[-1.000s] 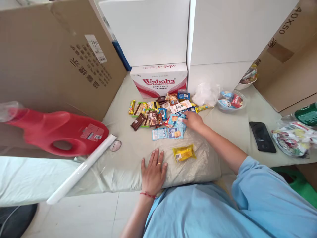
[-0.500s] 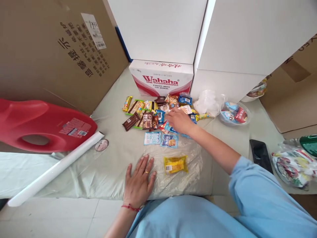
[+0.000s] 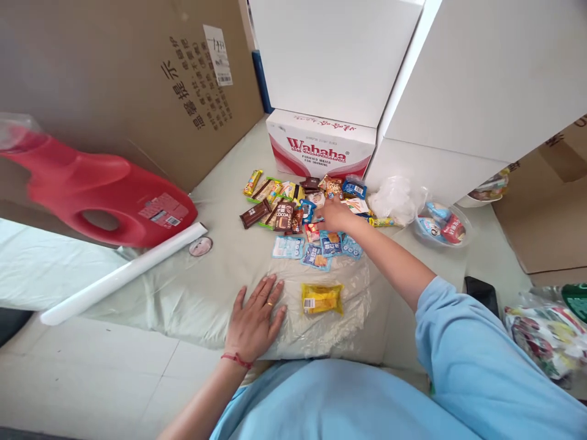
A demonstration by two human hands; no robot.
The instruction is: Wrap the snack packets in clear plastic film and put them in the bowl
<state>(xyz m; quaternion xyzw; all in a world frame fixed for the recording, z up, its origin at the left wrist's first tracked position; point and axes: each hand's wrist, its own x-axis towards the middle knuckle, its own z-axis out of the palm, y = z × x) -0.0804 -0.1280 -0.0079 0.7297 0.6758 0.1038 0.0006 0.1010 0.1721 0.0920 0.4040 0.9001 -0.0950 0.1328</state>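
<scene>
My left hand (image 3: 253, 321) lies flat and open on a clear plastic sheet (image 3: 358, 287) near the table's front edge. A yellow snack packet (image 3: 321, 298) sits on that sheet just to its right. My right hand (image 3: 334, 215) reaches forward into a pile of small wrapped snacks (image 3: 293, 211), fingers curled over the packets in the middle of the pile; what they hold, if anything, is hidden. Blue biscuit packets (image 3: 321, 247) lie just in front of the pile.
A red jug (image 3: 105, 192) and a white roll (image 3: 123, 273) lie at left. A Wahaha carton (image 3: 321, 150), white boxes and brown cardboard stand behind. A clear bowl of snacks (image 3: 443, 223), a crumpled bag (image 3: 397, 198), a black phone (image 3: 481, 287) and a printed bag (image 3: 545, 333) are at right.
My right hand has moved left and farther back, from the near right of the snack pile to its middle. My left hand has stayed flat. The view has shifted.
</scene>
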